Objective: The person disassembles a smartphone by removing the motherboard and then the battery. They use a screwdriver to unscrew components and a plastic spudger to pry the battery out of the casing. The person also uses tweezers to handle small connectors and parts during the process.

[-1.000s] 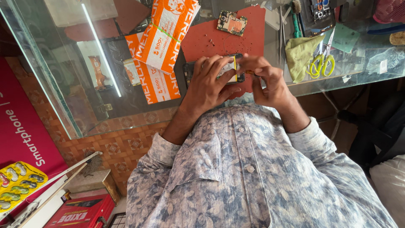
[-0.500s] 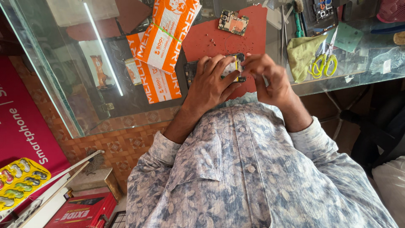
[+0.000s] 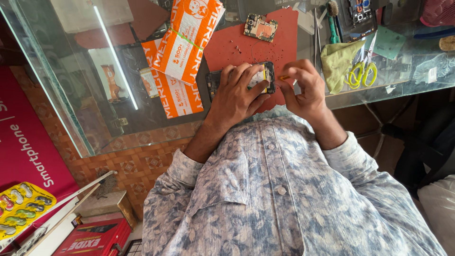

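Note:
An opened smartphone (image 3: 263, 76) with its back off lies on a red work mat (image 3: 227, 45) on a glass counter. My left hand (image 3: 234, 95) lies flat over the phone and holds it down. My right hand (image 3: 305, 87) is just to the right of the phone, fingers pinched on a small orange-tipped tool (image 3: 283, 77) whose tip points at the phone's edge. A loose circuit board (image 3: 260, 27) rests at the mat's far end, with tiny screws (image 3: 235, 48) nearby.
Orange and white packets (image 3: 182, 47) lie left of the mat. Right of it are tweezers (image 3: 316, 28), a yellow-green cloth (image 3: 337, 61), yellow-handled scissors (image 3: 362, 73) and another opened phone (image 3: 358, 14). The glass counter edge (image 3: 379, 95) runs close to my body.
My right hand has drawn a little to the right, off the phone, and the orange tool tip now shows. The left hand stays on the phone.

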Tool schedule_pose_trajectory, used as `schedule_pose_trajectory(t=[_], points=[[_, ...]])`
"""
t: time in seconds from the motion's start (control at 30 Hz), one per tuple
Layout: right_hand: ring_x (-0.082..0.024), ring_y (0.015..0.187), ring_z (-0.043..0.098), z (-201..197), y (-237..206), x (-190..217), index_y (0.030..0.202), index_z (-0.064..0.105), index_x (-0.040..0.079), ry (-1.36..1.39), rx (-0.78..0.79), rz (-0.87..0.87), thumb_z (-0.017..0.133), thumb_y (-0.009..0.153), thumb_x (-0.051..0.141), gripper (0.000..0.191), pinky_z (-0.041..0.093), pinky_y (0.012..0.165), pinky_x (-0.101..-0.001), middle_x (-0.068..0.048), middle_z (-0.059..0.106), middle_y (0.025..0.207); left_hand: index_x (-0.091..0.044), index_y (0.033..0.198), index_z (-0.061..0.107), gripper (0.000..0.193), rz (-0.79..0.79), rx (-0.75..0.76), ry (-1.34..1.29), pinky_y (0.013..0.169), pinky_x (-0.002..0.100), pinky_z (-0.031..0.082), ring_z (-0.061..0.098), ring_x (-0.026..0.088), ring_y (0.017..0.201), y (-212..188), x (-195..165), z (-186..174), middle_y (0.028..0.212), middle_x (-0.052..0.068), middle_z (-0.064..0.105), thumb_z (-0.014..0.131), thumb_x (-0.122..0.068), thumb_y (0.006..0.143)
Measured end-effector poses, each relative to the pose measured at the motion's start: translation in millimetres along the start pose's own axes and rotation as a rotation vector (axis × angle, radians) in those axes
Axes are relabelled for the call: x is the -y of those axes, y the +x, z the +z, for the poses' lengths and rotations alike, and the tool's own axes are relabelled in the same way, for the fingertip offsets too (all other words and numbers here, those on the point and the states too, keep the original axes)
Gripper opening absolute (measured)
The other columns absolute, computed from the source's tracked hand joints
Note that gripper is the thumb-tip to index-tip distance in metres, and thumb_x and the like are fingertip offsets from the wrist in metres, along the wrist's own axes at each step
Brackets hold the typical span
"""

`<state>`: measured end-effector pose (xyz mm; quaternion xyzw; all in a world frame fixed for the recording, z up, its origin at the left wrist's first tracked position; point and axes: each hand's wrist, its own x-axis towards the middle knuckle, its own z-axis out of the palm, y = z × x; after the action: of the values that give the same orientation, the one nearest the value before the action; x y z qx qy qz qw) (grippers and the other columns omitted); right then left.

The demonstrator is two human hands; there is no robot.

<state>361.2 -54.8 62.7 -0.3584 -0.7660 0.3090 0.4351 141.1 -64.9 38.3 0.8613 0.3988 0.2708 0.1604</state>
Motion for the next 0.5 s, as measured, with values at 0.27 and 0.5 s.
schedule_pose_trajectory(t=[0.27,0.5], points=[[-0.028,0.099,0.069,1,-9,-9,0.149,0.036,0.015,-0.059,-0.042,0.104,0.074,0.093,-0.019,0.075,0.059,0.084,-0.0370,-0.018,0.064,0.112,-0.015,0.119,0.069,0.029,-0.005,-0.002,-0.002,0.110,0.052,0.036,0.049,0.029,0.131,2,-2,-2,0.141,0.008,0.053,0.071,-0.037,0.102],[-0.031,0.116,0.068,0,-23,-13,0.153,0.023,0.020,0.291,-0.052,0.077,0.043,0.103,-0.028,0.072,0.061,0.103,-0.0449,-0.025,0.061,0.122,-0.012,0.110,0.070,0.022,-0.034,-0.053,-0.013,0.103,0.048,0.039,0.054,0.024,0.119,13,-9,1,0.123,0.003,0.059,0.072,-0.032,0.101]])
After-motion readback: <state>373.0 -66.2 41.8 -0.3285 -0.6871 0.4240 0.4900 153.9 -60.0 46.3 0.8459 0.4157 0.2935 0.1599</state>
